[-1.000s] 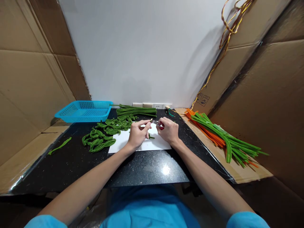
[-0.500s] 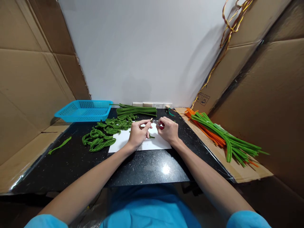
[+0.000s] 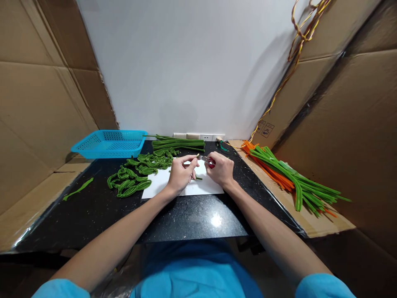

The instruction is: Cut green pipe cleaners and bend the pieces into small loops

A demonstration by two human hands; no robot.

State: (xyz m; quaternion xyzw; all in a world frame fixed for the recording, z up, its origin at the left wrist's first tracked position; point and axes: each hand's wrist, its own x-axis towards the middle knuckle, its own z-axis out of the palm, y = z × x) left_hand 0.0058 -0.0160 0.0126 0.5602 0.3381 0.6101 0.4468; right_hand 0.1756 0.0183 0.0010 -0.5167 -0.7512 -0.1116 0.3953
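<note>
My left hand is closed in a pinch, thumb against fingers, over a sheet of white paper. A small pale end pokes up at its fingertips, and a short dark green pipe cleaner shows just below the fingers. In my right hand is a small red-handled metal tool, its tip pointing left at the left fingertips. The fist hides most of it, so I cannot tell pliers from scissors. Left of the paper lie several looped green pipe cleaners.
Behind the hands lies a bundle of straight dark green pipe cleaners. A blue basket stands at the back left. Bright green and orange pipe cleaners rest on cardboard at right. Twisted wire runs down to a power strip.
My right hand has shifted very slightly at the left fingertips. Both hands keep their grip, and the pipe cleaners and basket lie as before.
</note>
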